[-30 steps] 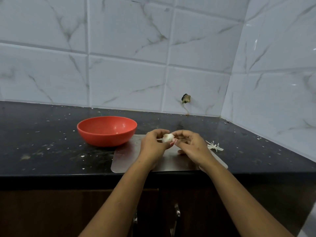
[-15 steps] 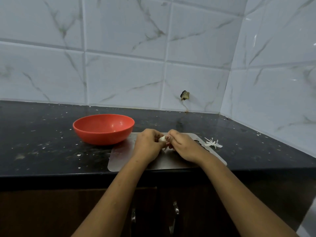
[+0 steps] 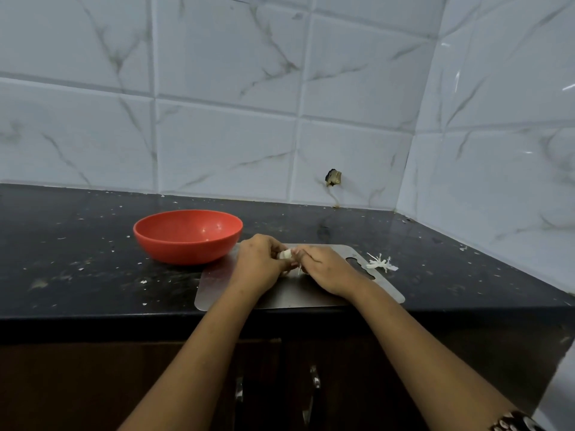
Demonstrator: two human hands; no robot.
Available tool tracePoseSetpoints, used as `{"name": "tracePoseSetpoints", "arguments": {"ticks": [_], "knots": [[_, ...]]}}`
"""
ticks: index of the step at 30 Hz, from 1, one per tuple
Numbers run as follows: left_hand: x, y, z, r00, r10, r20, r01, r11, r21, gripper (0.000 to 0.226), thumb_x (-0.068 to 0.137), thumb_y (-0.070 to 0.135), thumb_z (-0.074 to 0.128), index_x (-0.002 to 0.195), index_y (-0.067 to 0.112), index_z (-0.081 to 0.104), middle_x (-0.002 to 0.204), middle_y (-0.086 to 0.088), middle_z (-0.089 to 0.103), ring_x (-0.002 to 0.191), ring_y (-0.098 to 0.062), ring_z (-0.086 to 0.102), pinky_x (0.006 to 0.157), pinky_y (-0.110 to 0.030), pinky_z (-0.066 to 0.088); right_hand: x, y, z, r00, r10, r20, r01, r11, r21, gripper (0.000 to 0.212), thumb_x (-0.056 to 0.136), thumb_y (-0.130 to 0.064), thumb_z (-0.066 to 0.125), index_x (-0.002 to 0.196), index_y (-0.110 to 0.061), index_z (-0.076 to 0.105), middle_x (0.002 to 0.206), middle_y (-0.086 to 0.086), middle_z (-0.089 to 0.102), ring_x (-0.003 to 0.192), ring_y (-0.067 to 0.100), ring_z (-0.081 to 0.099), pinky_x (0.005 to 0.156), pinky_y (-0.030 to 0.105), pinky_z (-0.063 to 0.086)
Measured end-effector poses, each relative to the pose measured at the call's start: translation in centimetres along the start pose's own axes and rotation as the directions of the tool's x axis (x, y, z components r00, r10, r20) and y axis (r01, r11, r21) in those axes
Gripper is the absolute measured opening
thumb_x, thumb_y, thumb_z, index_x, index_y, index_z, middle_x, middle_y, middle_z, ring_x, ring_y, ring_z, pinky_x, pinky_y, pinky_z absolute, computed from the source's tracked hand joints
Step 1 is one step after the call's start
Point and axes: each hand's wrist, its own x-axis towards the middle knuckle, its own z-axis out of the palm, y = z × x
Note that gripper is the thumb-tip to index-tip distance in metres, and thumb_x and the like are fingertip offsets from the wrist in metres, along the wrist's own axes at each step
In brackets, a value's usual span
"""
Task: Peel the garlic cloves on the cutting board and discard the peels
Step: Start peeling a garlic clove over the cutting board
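Here, over the cutting board point(image 3: 280, 295) on the black counter point(image 3: 77, 259), left hand point(image 3: 259, 265) and right hand point(image 3: 329, 272) seemingly pinch a garlic clove point(image 3: 284, 254).

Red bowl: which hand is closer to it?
Left. The left hand sits just right of the red bowl; the right hand lies farther right, past the garlic clove.

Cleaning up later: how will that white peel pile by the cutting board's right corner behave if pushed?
The peel pile looks thin and wispy, so probably featherlight and apt to scatter. Its splayed strands suggest it is floppy and would crumple.
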Motion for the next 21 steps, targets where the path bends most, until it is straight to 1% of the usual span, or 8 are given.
{"name": "tracePoseSetpoints", "arguments": {"ticks": [2, 4, 8, 11, 14, 16, 19, 21], "knots": [[-0.1, 0.1, 0.1, 1.000, -0.008, 0.006, 0.008, 1.000, 0.000, 0.024, 0.068, 0.017, 0.086, 0.088, 0.012, 0.074, 0.079, -0.002, 0.074, 0.076, -0.013, 0.069, 0.077, -0.029, 0.056, -0.1, 0.0, -0.1, 0.997, 0.035, -0.066, -0.028, 0.995, 0.099, 0.032, 0.105, -0.029, 0.035, 0.093, -0.015, 0.061, 0.073, -0.008, 0.058, 0.064, -0.004, 0.052, 0.065, 0.017, 0.038], [-0.2, 0.3, 0.2, 1.000, -0.016, 0.000, 0.016, 1.000, -0.015, 0.033, 0.066, 0.010, 0.086, 0.095, 0.011, 0.072, 0.083, 0.000, 0.071, 0.071, -0.007, 0.064, 0.069, -0.012, 0.050, 0.0, 0.2, -0.1, 0.985, 0.102, -0.137, -0.079, 0.983, 0.167, 0.033, 0.104, -0.029, 0.036, 0.082, -0.015, 0.055, 0.067, -0.005, 0.056, 0.054, -0.002, 0.049, 0.062, 0.021, 0.036], [-0.4, 0.2, -0.2, 0.997, -0.069, -0.018, 0.066, 0.989, -0.129, 0.039, 0.066, 0.000, 0.084, 0.100, 0.010, 0.067, 0.087, -0.001, 0.068, 0.066, -0.002, 0.059, 0.059, -0.004, 0.044, 0.3, 0.6, 0.2, 0.972, 0.103, -0.213, -0.138, 0.978, -0.155, 0.030, 0.100, -0.030, 0.045, 0.087, -0.007, 0.060, 0.080, 0.005, 0.060, 0.075, 0.021, 0.054, 0.065, 0.032, 0.037], [-0.5, 0.2, -0.2, 0.997, -0.069, -0.035, 0.065, 0.992, -0.107, 0.038, 0.065, 0.001, 0.084, 0.094, 0.011, 0.061, 0.080, 0.005, 0.062, 0.066, 0.001, 0.056, 0.056, -0.003, 0.042, 0.2, 0.4, 0.3, 0.982, 0.080, -0.169, -0.134, 0.933, -0.334, 0.029, 0.098, -0.034, 0.047, 0.104, -0.014, 0.066, 0.102, 0.006, 0.061, 0.095, 0.024, 0.057, 0.077, 0.034, 0.043], [-0.5, 0.2, -0.1, 0.998, -0.056, -0.042, 0.053, 0.996, -0.074, 0.034, 0.065, 0.002, 0.084, 0.093, 0.007, 0.064, 0.083, 0.001, 0.064, 0.064, 0.002, 0.054, 0.056, -0.002, 0.041, 0.1, 0.4, 0.1, 0.986, 0.065, -0.153, -0.093, 0.979, -0.183, 0.034, 0.102, -0.033, 0.042, 0.119, -0.017, 0.066, 0.111, 0.006, 0.061, 0.105, 0.022, 0.057, 0.090, 0.035, 0.045], [-0.3, 0.1, 0.0, 0.997, -0.047, -0.053, 0.044, 0.997, -0.057, 0.033, 0.066, 0.004, 0.084, 0.093, 0.009, 0.066, 0.086, 0.000, 0.064, 0.065, -0.001, 0.053, 0.056, -0.002, 0.040, -0.1, 0.3, -0.2, 0.980, 0.038, -0.197, -0.048, 0.998, -0.050, 0.036, 0.103, -0.031, 0.039, 0.122, -0.015, 0.065, 0.113, 0.005, 0.063, 0.107, 0.016, 0.058, 0.093, 0.027, 0.043], [-0.2, 0.0, 0.1, 0.998, -0.016, -0.059, 0.015, 0.999, -0.030, 0.030, 0.067, 0.006, 0.084, 0.093, 0.013, 0.069, 0.088, 0.001, 0.065, 0.071, -0.009, 0.057, 0.060, -0.005, 0.041, -0.3, -0.1, -0.2, 0.979, 0.055, -0.199, -0.007, 0.972, 0.237, 0.029, 0.101, -0.030, 0.048, 0.118, -0.017, 0.068, 0.106, -0.003, 0.068, 0.090, 0.003, 0.060, 0.077, 0.007, 0.043], [-0.2, 0.1, 0.0, 0.999, 0.006, -0.036, -0.007, 0.999, -0.034, 0.025, 0.071, 0.006, 0.081, 0.093, 0.012, 0.070, 0.088, 0.002, 0.067, 0.070, -0.009, 0.061, 0.064, -0.011, 0.047, -0.1, -0.6, 0.1, 0.985, 0.074, -0.157, -0.012, 0.932, 0.361, 0.022, 0.097, -0.031, 0.056, 0.111, -0.020, 0.069, 0.094, 0.000, 0.072, 0.077, 0.009, 0.064, 0.069, 0.018, 0.052]]}}
